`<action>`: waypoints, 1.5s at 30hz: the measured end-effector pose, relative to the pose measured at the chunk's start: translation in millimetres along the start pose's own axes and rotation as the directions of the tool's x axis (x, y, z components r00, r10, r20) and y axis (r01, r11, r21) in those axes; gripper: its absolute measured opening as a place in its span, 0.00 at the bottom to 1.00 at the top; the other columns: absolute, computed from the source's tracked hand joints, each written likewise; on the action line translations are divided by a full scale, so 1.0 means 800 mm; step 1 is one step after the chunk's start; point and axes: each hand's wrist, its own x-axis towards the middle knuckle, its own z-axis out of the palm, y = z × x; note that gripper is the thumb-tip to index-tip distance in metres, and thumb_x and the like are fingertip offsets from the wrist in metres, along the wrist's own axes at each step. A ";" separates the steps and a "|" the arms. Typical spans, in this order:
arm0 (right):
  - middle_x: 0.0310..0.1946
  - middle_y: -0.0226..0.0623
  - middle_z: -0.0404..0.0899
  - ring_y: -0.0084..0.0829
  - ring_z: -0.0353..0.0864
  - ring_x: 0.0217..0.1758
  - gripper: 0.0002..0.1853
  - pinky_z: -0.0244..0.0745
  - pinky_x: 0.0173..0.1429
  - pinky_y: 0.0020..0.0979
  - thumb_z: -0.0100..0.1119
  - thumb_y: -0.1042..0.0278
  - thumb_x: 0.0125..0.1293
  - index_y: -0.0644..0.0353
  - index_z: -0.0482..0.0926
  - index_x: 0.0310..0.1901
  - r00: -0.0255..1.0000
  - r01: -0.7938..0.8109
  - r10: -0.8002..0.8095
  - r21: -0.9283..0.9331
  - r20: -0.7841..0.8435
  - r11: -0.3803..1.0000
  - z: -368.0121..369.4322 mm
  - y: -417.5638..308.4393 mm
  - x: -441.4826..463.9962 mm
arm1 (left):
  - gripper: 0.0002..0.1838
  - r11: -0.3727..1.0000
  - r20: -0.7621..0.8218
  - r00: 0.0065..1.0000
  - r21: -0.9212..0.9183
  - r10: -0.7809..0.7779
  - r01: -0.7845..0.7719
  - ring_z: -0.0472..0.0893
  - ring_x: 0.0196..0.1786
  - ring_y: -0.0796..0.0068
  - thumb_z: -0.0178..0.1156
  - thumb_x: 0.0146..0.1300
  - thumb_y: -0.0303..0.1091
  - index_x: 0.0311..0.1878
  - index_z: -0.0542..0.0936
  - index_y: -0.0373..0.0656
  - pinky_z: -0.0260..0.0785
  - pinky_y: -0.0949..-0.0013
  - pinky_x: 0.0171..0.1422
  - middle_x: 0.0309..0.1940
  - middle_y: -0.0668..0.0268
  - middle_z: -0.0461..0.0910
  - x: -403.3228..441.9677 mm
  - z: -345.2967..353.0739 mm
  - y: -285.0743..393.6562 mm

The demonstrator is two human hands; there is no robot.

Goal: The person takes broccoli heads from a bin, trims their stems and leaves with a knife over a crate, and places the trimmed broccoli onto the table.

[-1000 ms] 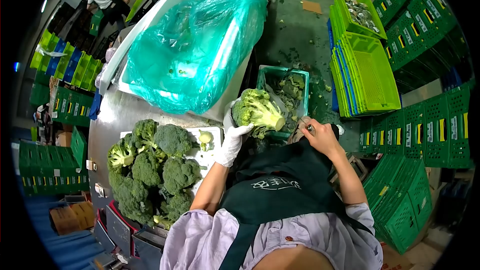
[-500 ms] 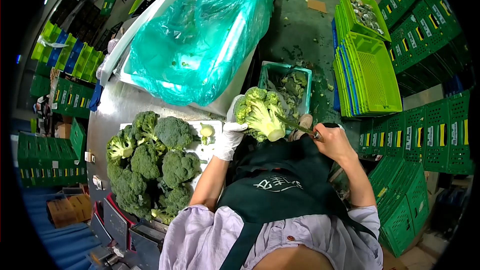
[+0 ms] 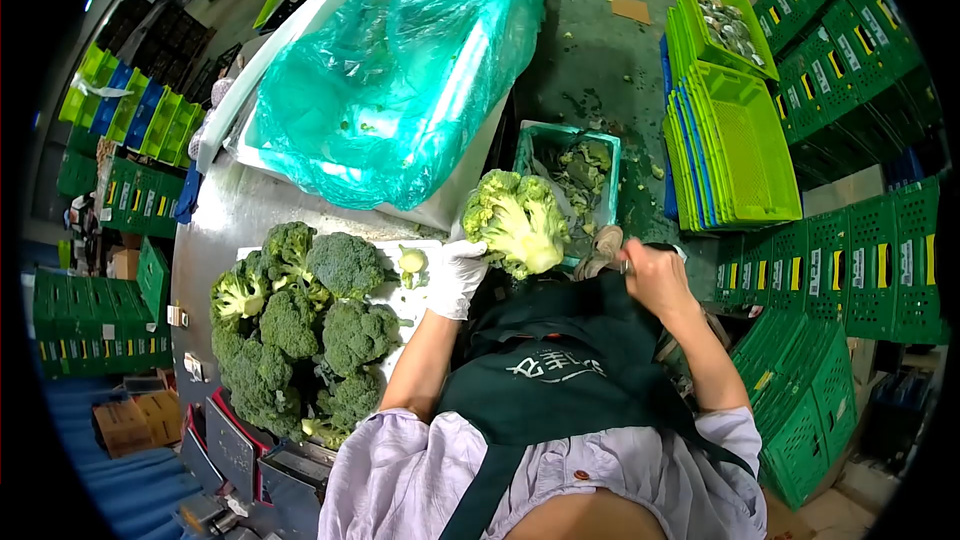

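Beside piled broccoli (image 3: 295, 325), the left hand (image 3: 457, 278) clamps a head (image 3: 520, 225) overlapping the leaf crate (image 3: 613, 175), right hand (image 3: 656, 278) clenching a knife (image 3: 626, 266).

Between the held broccoli (image 3: 517, 225) and the right hand (image 3: 657, 280), a gap is seen. To the left, low passage is blocked by the broccoli pile (image 3: 290, 325) — ahead-left, by the white box (image 3: 468, 172) — while the bin's far end (image 3: 613, 155) is left uncovered.
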 end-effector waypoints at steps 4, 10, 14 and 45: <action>0.24 0.53 0.79 0.56 0.80 0.30 0.12 0.76 0.32 0.48 0.60 0.63 0.60 0.64 0.75 0.36 0.958 -0.270 0.275 -0.071 0.082 0.960 0.055 0.081 0.004 | 0.44 0.968 -0.047 0.998 -0.249 -0.048 0.035 0.66 0.66 0.51 0.58 0.42 0.29 0.69 0.59 0.38 0.56 0.51 0.73 0.64 0.53 0.66 -0.001 -0.018 -0.013; 0.23 0.49 0.79 0.51 0.80 0.27 0.11 0.75 0.29 0.42 0.66 0.66 0.58 0.63 0.77 0.37 0.986 -0.093 0.127 0.271 -0.109 0.958 0.036 0.014 0.011 | 0.40 0.888 -0.055 0.985 -0.442 -0.166 0.125 0.68 0.64 0.49 0.60 0.46 0.45 0.66 0.65 0.42 0.58 0.43 0.70 0.63 0.55 0.69 0.003 0.014 -0.011; 0.18 0.46 0.77 0.48 0.80 0.24 0.09 0.74 0.27 0.40 0.66 0.69 0.56 0.63 0.76 0.33 0.988 0.007 0.036 0.278 -0.151 0.961 0.017 -0.011 0.015 | 0.43 0.889 -0.015 0.981 -0.424 -0.195 0.171 0.64 0.68 0.49 0.51 0.54 0.68 0.68 0.63 0.51 0.58 0.42 0.70 0.68 0.56 0.62 0.017 -0.007 -0.042; 0.21 0.43 0.78 0.44 0.82 0.27 0.05 0.74 0.29 0.43 0.56 0.69 0.54 0.57 0.77 0.33 0.904 0.358 -0.195 -0.426 0.380 0.831 -0.053 0.065 0.111 | 0.22 0.871 -0.214 0.920 0.308 -0.328 0.382 0.79 0.52 0.68 0.52 0.61 0.39 0.56 0.73 0.38 0.71 0.65 0.58 0.50 0.59 0.78 0.044 0.036 0.014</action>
